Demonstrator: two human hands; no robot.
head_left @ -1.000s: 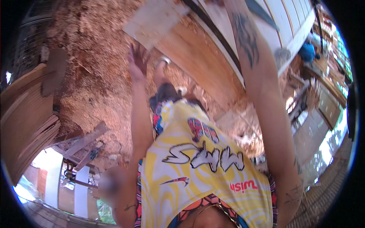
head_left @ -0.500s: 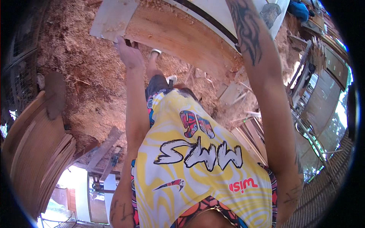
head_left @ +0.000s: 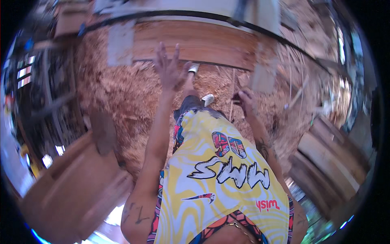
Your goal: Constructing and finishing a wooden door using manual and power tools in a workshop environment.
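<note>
floor: thick sawdust and wood shavings point(head_left: 122, 89), reddish-brown, covers the ground
far side: long wooden plank point(head_left: 211, 46) lying crosswise, black cable point(head_left: 195, 14) running along above it
left: stacked timber boards point(head_left: 77, 179) at the lower left corner, dark cluttered racks point(head_left: 48, 93) behind
right: stacked planks point(head_left: 329, 158) near the right edge, loose sticks point(head_left: 296, 95) on the shavings
light: daylight, bright patches at the left and bottom edges
focus: motion blur, details soft

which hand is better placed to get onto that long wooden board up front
Left, probably. The left hand is raised, fingers spread, empty, right at the wooden board's lower edge. The right hand sits lower and further back, curled, seemingly pinching a thin stick.
</note>
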